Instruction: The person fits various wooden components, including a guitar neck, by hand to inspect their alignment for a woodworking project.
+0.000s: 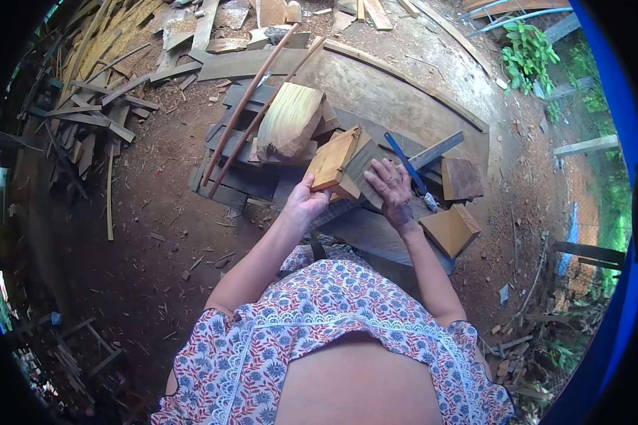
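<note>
An angular wooden block (337,157), honey-brown on one face, is tilted in front of me over the low work surface. My left hand (308,203) grips its lower left corner, thumb on top and fingers beneath. Against the block's greyish right side lies my right hand (391,190), fingers spread and flat. Just beyond that hand, a long dark-handled tool (409,170) with a pale, brush-like end lies slanted. To the right are a brown wooden block (461,178) and a wedge-shaped wooden block (450,230). A large pale wood chunk (290,120) stands to the left.
Two long thin sticks (252,106) lean across the stacked boards (223,152) at left. Scrap wood (96,120) is heaped at far left, with more planks (255,64) at the back. A leafy plant (528,57) grows by the wire fence at right.
</note>
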A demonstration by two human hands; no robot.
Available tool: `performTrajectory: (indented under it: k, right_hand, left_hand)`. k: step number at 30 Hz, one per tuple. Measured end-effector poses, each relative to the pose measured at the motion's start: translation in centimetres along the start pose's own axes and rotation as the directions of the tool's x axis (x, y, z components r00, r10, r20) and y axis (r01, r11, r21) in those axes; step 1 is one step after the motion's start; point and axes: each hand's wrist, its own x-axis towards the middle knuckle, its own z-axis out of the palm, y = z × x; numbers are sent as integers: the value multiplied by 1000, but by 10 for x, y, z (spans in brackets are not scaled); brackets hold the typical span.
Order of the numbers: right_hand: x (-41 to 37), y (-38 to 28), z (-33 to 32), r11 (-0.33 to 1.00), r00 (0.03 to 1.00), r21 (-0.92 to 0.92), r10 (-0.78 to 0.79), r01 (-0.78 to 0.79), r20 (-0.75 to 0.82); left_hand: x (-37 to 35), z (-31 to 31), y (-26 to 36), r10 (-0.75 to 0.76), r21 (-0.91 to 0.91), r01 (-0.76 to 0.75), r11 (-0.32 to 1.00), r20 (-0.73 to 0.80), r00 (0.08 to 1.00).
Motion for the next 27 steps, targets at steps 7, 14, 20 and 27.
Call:
performTrajectory:
  k: [7,14,20,27]
  right_hand:
    - [8,6,-12,988,986,-12,151,-152,-70]
    - [-4,46,13,952,963,-153,269,-266,5]
    - [-21,1,-9,985,987,87,155,-151,-34]
    - [-43,28,24,856,856,32,512,-515,73]
  left_hand:
    - [10,-12,5,-12,-9,11,1000,-52,999]
    - [9,-5,-9,61,90,-50,995,-129,990]
    - [12,-8,-3,70,34,-67,997,-96,993]
    - [-4,7,-17,157,113,-144,983,-122,980]
